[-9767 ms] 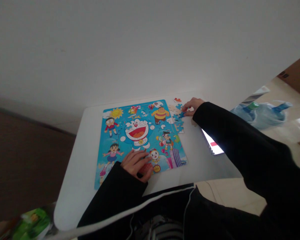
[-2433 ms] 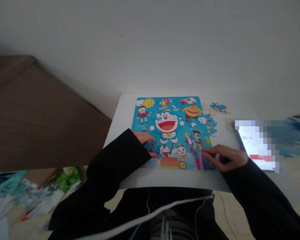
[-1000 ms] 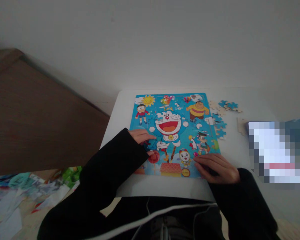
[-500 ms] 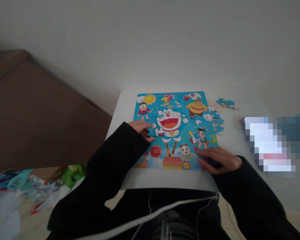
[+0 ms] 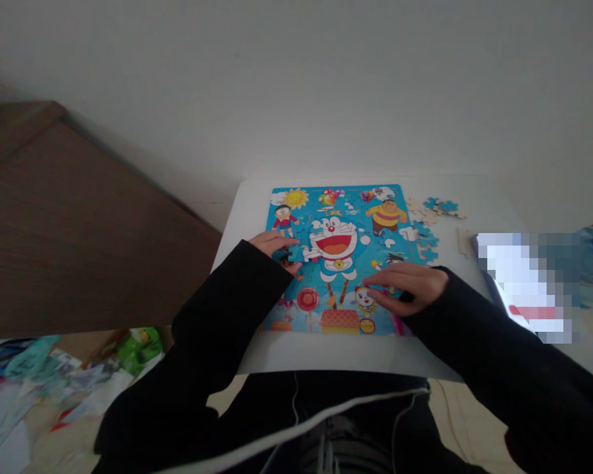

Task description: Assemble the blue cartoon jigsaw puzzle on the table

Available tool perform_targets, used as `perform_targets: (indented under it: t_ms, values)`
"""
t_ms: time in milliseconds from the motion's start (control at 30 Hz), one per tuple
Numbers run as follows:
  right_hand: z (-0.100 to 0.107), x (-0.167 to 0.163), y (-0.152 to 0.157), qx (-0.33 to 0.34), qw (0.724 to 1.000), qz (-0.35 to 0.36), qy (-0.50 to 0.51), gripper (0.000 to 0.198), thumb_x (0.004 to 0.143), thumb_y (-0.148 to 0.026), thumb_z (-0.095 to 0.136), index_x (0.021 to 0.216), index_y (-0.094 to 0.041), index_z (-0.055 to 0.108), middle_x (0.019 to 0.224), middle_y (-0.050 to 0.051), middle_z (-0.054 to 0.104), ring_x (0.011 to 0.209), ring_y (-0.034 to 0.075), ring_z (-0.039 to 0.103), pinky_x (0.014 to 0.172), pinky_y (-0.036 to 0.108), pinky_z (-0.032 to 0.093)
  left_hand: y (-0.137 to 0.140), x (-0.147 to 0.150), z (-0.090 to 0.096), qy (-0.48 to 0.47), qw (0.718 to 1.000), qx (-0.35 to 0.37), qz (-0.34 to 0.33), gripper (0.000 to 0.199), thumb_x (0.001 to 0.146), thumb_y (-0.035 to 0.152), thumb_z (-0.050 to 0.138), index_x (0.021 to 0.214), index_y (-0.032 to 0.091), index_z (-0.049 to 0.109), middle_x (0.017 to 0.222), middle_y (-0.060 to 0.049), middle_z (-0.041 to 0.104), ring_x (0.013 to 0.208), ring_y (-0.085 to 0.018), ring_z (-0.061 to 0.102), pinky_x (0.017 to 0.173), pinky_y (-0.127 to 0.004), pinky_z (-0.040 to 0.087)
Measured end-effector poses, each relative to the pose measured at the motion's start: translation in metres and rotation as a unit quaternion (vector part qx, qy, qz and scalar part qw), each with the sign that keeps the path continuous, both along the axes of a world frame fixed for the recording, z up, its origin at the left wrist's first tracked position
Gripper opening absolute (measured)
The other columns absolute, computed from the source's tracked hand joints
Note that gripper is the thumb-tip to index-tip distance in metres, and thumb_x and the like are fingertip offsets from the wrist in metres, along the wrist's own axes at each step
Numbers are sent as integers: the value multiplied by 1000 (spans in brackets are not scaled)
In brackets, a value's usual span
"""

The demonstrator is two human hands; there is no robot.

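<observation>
A blue cartoon jigsaw puzzle (image 5: pixel 316 289) lies flat on a white table. My left hand (image 5: pixel 273 245) is over its left side, with thumb and fingers closed on a blue puzzle piece (image 5: pixel 297 253). This piece is beside the large blue-and-white cat figure (image 5: pixel 337 243) in the middle. My right hand (image 5: pixel 409 287) hovers over the lower right of the puzzle, thumb and fingers apart and nothing visible between them. It hides part of the picture there. Several loose puzzle pieces (image 5: pixel 441 207) lie right of the puzzle, some with the plain side up.
A phone with a blurred screen (image 5: pixel 518 283) lies at the table's right. The white table (image 5: pixel 296 355) meets a wall behind. Brown furniture (image 5: pixel 93 230) stands at left, with bags and papers (image 5: pixel 79 375) on the floor. A white cable (image 5: pixel 306 424) crosses my lap.
My right hand has moved left and up from the puzzle's lower right edge to over the picture. My left hand and its piece have shifted slightly upward.
</observation>
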State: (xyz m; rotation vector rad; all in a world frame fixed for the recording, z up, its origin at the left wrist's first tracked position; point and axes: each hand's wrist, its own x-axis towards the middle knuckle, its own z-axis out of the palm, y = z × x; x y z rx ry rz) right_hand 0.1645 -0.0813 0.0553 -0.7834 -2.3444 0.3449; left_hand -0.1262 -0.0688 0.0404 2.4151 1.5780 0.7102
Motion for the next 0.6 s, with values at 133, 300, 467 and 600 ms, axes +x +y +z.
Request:
perform_targets:
  t_ms: [133,300,467,600]
  values:
    - [-6,-29,17,-137,990,-36,-6,22,78,-30,58,96,-20,67,80,2,69,62,10,63,57,20,51,-7,7,8,-24,997,36,-56,36,72,43,62,99,19,66,80,-4,65,70,-14,58,68,-24,48]
    - [-25,-57,36,-370,926,-44,68,31,73,-26,64,103,-19,64,77,3,70,67,12,65,62,24,54,-10,12,14,-65,989,77,-109,34,74,43,62,97,19,67,80,-4,66,70,-13,58,67,-25,48]
    - [-18,-67,42,-567,806,-51,162,27,66,-22,68,92,-17,66,69,1,67,57,8,61,44,15,48,-8,10,12,-88,983,117,-112,29,73,36,65,96,19,67,81,-4,68,71,-12,60,69,-24,49]
    - [-5,-72,44,-622,749,-63,220,22,57,-21,75,77,-17,66,65,-1,65,54,6,58,43,13,46,-6,8,10,-111,977,145,-107,30,71,32,67,97,18,67,84,-5,69,73,-13,61,71,-25,50]
